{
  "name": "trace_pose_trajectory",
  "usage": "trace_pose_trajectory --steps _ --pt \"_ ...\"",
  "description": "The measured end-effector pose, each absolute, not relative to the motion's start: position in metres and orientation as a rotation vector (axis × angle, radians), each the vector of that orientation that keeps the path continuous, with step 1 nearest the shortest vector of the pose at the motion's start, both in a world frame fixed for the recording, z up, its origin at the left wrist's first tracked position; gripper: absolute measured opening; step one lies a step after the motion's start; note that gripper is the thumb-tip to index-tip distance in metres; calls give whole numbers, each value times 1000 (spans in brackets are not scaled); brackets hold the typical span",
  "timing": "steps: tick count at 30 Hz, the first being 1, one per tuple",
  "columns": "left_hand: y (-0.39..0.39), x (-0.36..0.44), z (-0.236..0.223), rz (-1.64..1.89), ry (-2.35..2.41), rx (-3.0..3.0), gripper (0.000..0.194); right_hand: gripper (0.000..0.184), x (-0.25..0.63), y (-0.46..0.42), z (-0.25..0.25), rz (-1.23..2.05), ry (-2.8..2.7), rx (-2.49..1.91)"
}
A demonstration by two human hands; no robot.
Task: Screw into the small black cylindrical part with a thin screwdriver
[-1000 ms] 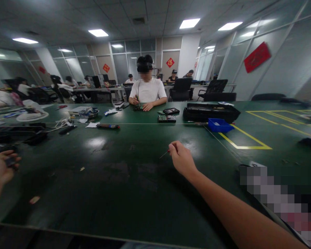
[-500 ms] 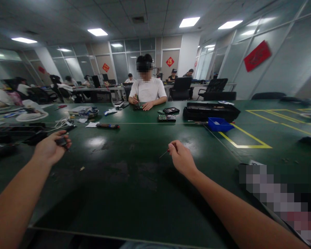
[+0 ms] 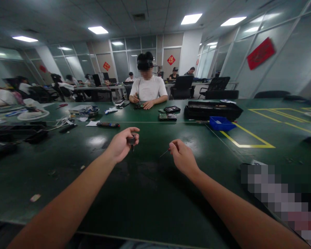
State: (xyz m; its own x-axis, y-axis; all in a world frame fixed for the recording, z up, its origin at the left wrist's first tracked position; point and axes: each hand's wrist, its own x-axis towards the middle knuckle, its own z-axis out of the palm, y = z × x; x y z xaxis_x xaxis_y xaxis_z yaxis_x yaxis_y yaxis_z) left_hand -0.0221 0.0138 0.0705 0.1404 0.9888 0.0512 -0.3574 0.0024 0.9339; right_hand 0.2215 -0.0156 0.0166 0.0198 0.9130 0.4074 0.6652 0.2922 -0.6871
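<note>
Blue bin (image 3: 223,127) holds a pale bit (image 3: 218,121); black tray (image 3: 212,115) has blurry contents. Left hand (image 3: 122,144) grips a half-hidden dark part (image 3: 131,139), right hand (image 3: 184,157) pinching a thin tool (image 3: 165,152)!

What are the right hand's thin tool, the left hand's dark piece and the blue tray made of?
Thin tool: straight, pale-grey shaft, probably metal; grip mostly hidden.
Dark piece: dull sheen, dark grey; metal or plastic, I can't tell.
Blue tray: probably plastic; smooth, evenly coloured, thin-walled.
</note>
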Motion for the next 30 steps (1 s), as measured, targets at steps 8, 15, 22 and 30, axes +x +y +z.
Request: trace_pose_trajectory --steps 8,15,22,30 --pt "-4 33 28 987 999 1508 32 24 220 -16 18 355 -1717 -1465" --pt "-2 27 -6 782 1202 2198 41 26 217 -19 19 410 -1755 -1454" --pt "12 12 -13 910 1262 2212 41 25 217 -21 20 446 -1816 -1386" --pt "20 7 -10 1061 1194 2176 43 29 218 -26 28 423 -1686 -1277"
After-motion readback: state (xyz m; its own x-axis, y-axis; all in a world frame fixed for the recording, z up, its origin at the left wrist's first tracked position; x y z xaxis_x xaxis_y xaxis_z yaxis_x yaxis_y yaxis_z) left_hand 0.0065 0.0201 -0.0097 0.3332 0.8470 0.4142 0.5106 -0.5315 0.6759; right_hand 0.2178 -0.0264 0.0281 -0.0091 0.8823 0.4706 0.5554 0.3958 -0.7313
